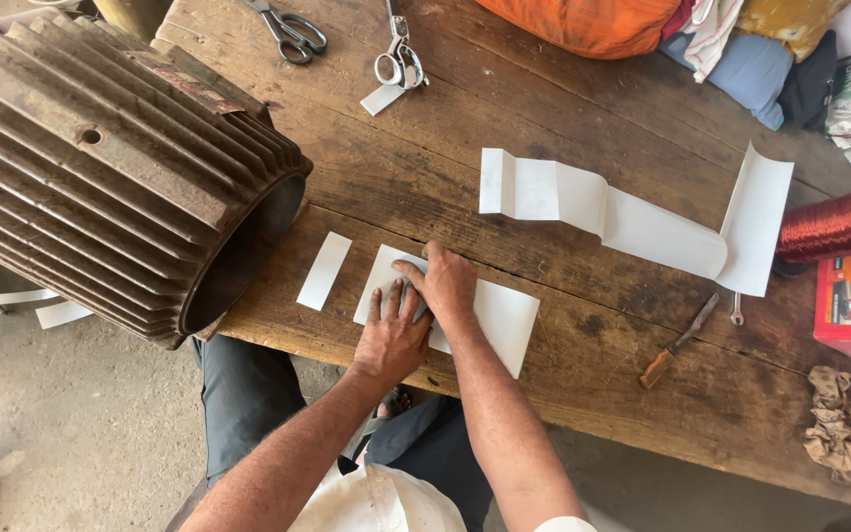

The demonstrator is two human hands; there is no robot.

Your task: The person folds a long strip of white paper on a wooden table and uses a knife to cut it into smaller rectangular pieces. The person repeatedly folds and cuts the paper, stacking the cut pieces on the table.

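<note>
A white insulation sheet [490, 317] near the wooden counter's [583, 384] front edge is pressed flat under the left hand [391, 340] and right hand [445, 284], nothing being gripped; one cut strip [325, 270] lies beside it, while the longer curled sheet [632, 217] appears uncut.

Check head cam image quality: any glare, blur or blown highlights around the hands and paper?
Head view: even daylight, soft shadows only. Left hand and right hand are sharp, pressing on the white paper sheet. The long paper strip is bright, its folds readable. Motor housing fins are crisp; wide-angle stretch shows at the edges.
</note>
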